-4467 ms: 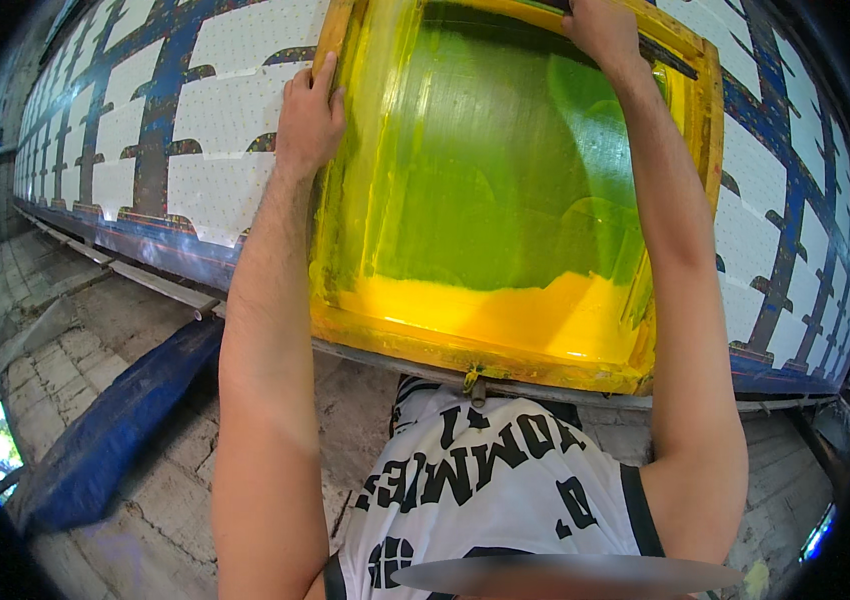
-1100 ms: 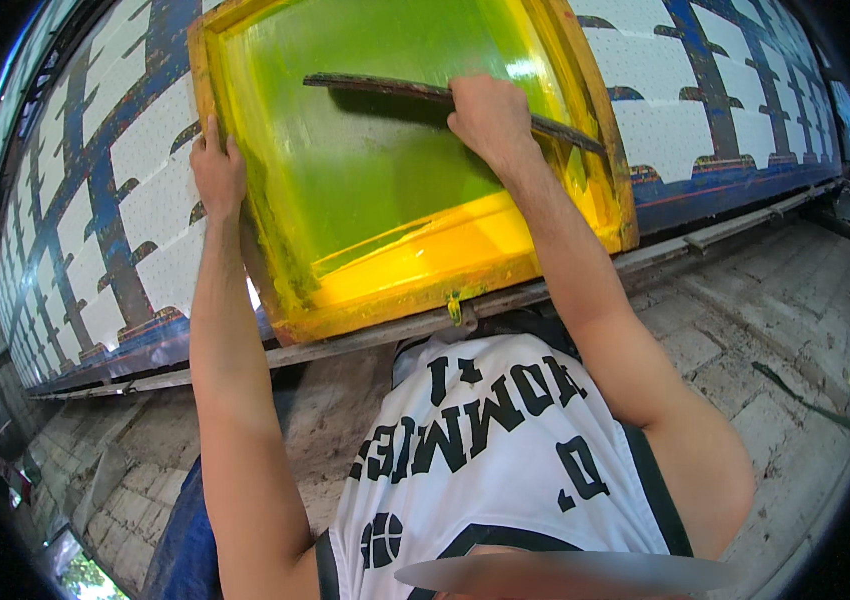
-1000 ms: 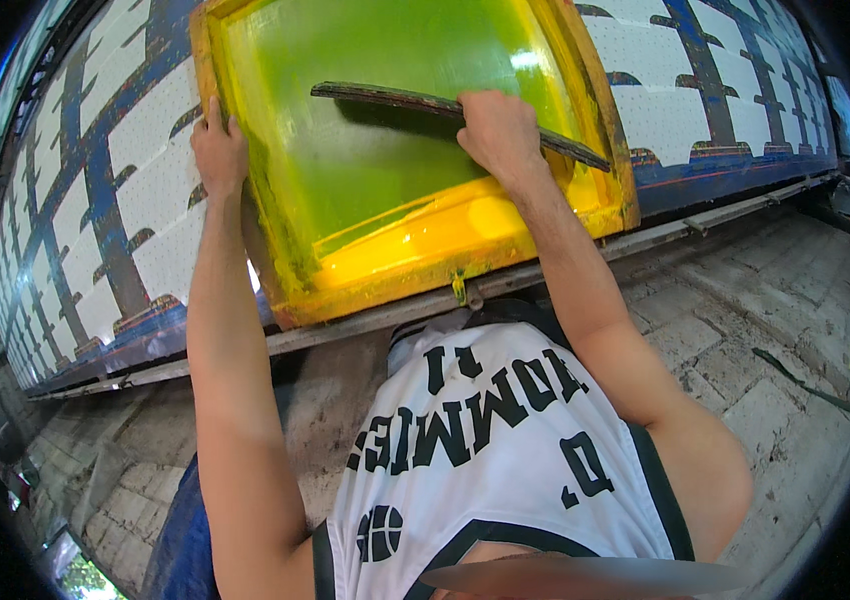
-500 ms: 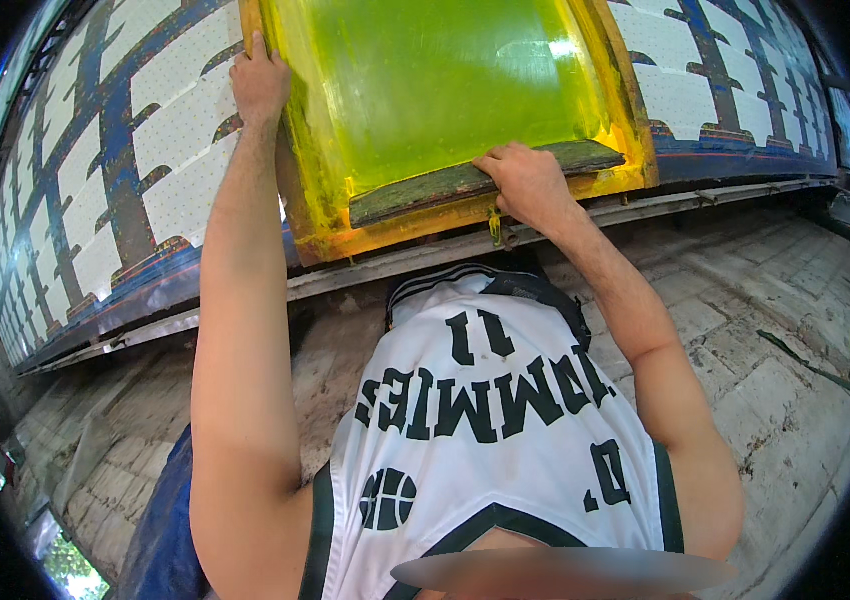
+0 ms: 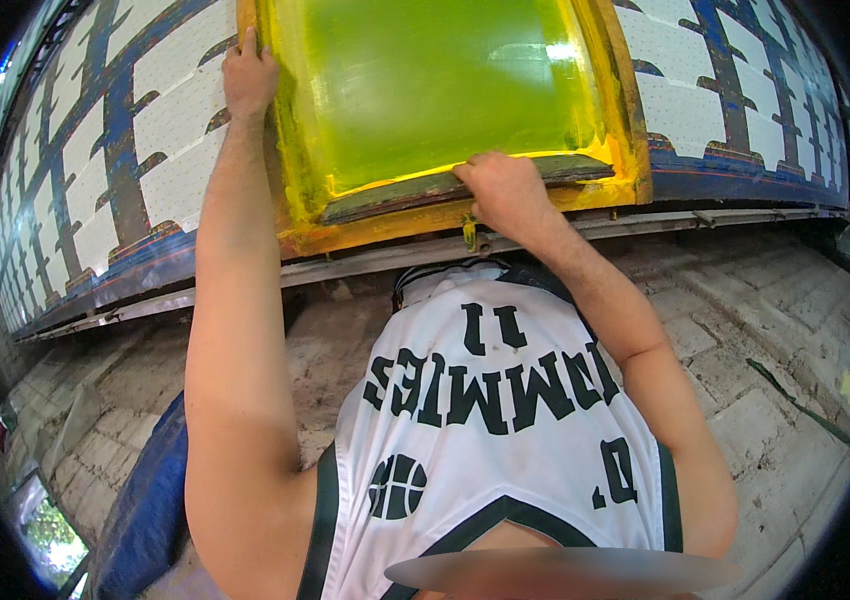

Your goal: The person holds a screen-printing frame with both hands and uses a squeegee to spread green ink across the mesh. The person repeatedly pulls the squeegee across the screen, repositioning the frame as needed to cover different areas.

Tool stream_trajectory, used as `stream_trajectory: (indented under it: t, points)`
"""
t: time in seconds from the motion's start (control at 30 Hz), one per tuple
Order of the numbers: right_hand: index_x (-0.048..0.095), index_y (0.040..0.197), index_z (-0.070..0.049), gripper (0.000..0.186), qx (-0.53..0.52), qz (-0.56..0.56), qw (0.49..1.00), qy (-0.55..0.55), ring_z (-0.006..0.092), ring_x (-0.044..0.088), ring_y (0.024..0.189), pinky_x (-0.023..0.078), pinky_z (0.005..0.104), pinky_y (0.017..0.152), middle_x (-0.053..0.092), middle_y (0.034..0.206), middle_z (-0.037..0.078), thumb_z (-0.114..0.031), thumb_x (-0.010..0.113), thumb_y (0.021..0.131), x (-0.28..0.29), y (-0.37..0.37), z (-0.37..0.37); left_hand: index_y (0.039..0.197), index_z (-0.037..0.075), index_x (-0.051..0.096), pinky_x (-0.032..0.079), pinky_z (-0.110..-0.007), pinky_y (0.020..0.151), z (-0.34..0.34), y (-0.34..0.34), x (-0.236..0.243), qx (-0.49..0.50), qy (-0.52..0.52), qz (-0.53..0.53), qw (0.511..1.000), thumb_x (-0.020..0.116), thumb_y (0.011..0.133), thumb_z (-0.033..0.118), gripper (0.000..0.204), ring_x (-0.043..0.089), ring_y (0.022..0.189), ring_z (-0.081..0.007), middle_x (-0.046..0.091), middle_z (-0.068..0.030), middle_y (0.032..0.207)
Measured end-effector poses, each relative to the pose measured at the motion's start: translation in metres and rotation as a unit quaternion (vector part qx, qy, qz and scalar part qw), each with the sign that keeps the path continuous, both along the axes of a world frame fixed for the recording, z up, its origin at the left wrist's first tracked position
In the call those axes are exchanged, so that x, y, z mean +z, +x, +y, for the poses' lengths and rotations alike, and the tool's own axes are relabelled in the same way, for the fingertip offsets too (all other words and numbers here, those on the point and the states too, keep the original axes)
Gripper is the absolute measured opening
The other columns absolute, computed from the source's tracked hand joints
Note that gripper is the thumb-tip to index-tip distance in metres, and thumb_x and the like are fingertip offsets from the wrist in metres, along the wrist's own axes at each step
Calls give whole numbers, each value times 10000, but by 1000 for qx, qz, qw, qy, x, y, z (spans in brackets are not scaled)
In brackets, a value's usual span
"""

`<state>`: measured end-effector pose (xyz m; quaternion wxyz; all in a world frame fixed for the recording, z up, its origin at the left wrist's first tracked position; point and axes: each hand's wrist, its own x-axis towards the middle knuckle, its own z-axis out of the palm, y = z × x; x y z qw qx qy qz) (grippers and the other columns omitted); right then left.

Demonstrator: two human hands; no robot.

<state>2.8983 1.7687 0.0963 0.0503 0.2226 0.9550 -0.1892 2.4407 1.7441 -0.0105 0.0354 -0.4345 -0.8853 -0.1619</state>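
A screen printing frame [image 5: 633, 100] with wooden sides stained yellow lies in front of me, its green-yellow mesh [image 5: 415, 100] stretched across it. My left hand [image 5: 249, 78] is closed on the frame's left side near the far end. Along the near end of the mesh rests a long, dark, worn squeegee [image 5: 375, 198], and my right hand [image 5: 510, 190] grips it a little right of its middle. A line of bright yellow ink shows along the squeegee's far edge. More ink coats the mesh margins and the near right corner.
White pieces in a repeating cut shape [image 5: 180, 130] cover the long blue-stained table [image 5: 127, 195] on both sides of the frame. A metal rail [image 5: 385, 258] runs along its near edge. Below are a worn brick floor [image 5: 735, 350], a green strip [image 5: 795, 400] and blue cloth [image 5: 145, 510].
The squeegee has tilted and shifted slightly left with my right hand, and more of the ink line shows behind it. My left hand keeps its hold. The whole view has shifted slightly.
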Motion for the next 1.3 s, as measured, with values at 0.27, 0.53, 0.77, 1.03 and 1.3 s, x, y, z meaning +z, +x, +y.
stream_trajectory:
  t: [0.27,0.53,0.77,1.03,1.3]
  points:
    - [624,1430,12,597,4,58,976,-211,413,627,1328,497,480,1153,665,1381,255,-209,799,904,15,45,17,1631,142,502,482,-528,1161,2,-1,5,8,-31,-16,999,576,1070,360,607,564,1386,-469,573,-318,1501]
    - [637,1404,73,647,-364,131,920,52,430,666,1256,535,507,1073,699,1340,277,-315,841,928,-23,158,179,1648,146,477,476,-514,1166,3,6,12,23,-44,-25,998,566,1087,346,602,571,1386,-439,560,-276,1526]
    - [736,1194,-22,477,-373,101,922,-35,448,709,1113,573,522,960,758,1132,254,-300,854,825,-59,164,227,1643,149,481,476,-520,1161,3,5,12,9,-34,-37,999,582,1079,335,602,572,1383,-441,579,-274,1503]
    - [757,1147,-12,414,-371,97,922,-52,391,753,960,590,483,840,777,1024,204,-208,809,786,-41,160,235,1638,210,498,538,-489,1075,2,9,12,17,-15,-19,1000,639,1057,325,608,663,1255,-411,681,-221,1359]
    - [709,996,-24,319,-344,167,924,-9,439,717,944,577,530,842,734,952,210,-222,797,762,-6,163,237,1685,212,425,539,-469,1064,4,-3,10,19,-47,-64,997,653,1066,286,664,686,1223,-405,702,-248,1325]
